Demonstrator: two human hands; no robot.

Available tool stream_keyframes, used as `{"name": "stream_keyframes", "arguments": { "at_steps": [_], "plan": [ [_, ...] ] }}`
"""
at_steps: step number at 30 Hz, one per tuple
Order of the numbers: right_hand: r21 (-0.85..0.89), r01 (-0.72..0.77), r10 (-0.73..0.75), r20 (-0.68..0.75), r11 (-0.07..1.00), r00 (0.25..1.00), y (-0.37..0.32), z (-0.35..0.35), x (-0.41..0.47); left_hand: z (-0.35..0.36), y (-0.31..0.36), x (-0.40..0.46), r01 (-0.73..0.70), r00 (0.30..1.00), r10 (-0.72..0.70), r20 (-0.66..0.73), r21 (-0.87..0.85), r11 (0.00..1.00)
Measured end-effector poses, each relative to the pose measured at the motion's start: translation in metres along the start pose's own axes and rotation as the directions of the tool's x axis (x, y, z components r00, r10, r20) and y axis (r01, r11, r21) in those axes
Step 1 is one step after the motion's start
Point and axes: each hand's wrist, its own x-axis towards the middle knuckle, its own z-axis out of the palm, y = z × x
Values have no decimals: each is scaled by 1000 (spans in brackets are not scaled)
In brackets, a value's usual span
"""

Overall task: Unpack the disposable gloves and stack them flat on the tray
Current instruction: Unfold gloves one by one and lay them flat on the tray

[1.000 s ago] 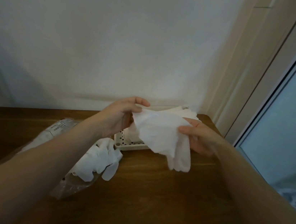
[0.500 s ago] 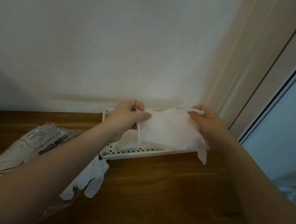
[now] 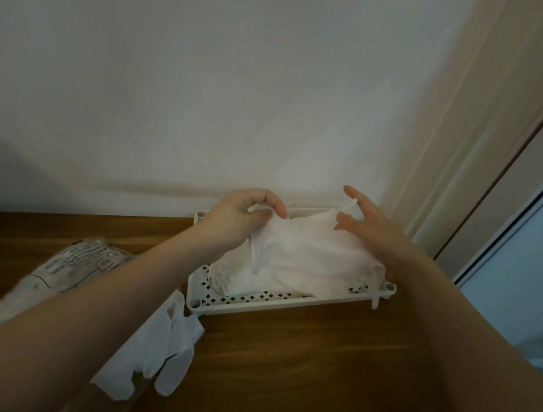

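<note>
At the far left, a clear plastic package (image 3: 58,267) printed with text lies on the wooden table (image 3: 311,366), partly under the person's left forearm. Loose white gloves (image 3: 157,356) spill from its open end, their fingers pointing toward the table's near edge, just short of the tray's near left corner.

Further right, the left hand (image 3: 237,218) has its thumb and fingers curled together, pinching the left edge of the glove in hand (image 3: 306,245). That glove is stretched between the two hands above the white perforated tray (image 3: 250,301), which sits against the wall. Its long axis runs left to right, roughly along the tray's length, and it sags toward the pile of gloves (image 3: 254,276) already lying in the tray. One thin glove finger droops over the tray's right end, so the glove seems to point rightward, though the folds make this uncertain.

The right hand (image 3: 367,225) holds the glove's upper right edge; its fingers are spread and mostly straight, with the edge caught between thumb and forefinger, as far as can be told.

Both hands are about equally near the pile, which lies directly below and slightly nearer than the fingers. The coming move is probably a straight lowering, keeping the glove taut so it lands flat.
</note>
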Motion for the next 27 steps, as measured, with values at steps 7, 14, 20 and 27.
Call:
{"name": "stream_keyframes", "arguments": {
  "at_steps": [7, 14, 20, 27],
  "plan": [
    [-97, -65, 59, -67, 993, 996, -12, -4, 6, -4, 6, 12, 23, 1000, -23, 0, -61, 998],
    [-157, 28, -51, -144, 987, 988, -35, -24, 15, -7, 19, 30, -70, 989, 78, -127, 66, 995],
    [-271, 305, -382, -303, 913, 873, -55, -44, 28, -8, 39, 45, -272, 930, 328, -168, 288, 918],
    [-335, 392, -414, 6, 857, 910, -7, -21, -4, -16, -12, 27, -212, 977, 192, 94, 555, 804]
  ]
}}
